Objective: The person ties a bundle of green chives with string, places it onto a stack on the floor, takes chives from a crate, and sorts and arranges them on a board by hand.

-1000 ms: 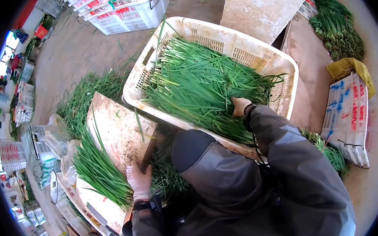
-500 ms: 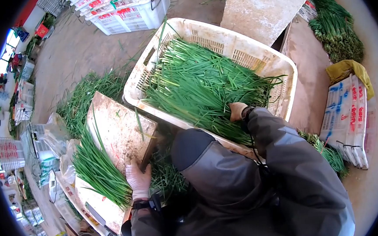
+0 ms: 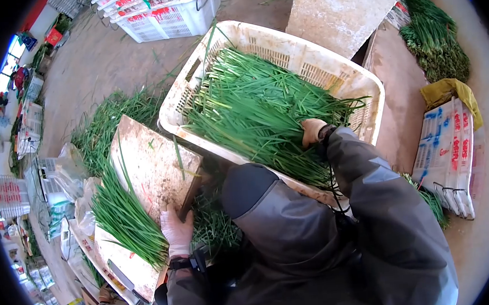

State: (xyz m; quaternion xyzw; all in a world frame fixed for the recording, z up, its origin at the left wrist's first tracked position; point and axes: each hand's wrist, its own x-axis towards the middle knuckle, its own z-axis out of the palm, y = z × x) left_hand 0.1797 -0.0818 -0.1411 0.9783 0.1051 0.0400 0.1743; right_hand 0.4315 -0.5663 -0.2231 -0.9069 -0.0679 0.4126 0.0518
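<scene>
Long green garlic chives [image 3: 252,101] fill much of a worn white plastic crate [image 3: 299,49] in front of me. My right hand [image 3: 312,132] is at the near right part of this heap, its fingers curled around some of the leaves; the fingertips are partly hidden among them. To the left, my left hand [image 3: 177,229], in a pale glove, rests at the edge of a dirt-marked board [image 3: 148,159], fingers extended and thumb apart. Beside its fingers lies a neat bunch of garlic chives [image 3: 125,220] on the board's left side.
Loose green leaves [image 3: 120,118] lie on the floor behind the board. Stacked white crates [image 3: 167,22] stand at the back. At right are a chive pile [image 3: 434,37] and a white crate [image 3: 445,150] with a yellow cloth [image 3: 453,95]. A pale slab [image 3: 342,15] leans beyond the main crate.
My right hand has shifted slightly up and to the right over the chives in the crate. My left hand stays nearly in place beside the bunch.
</scene>
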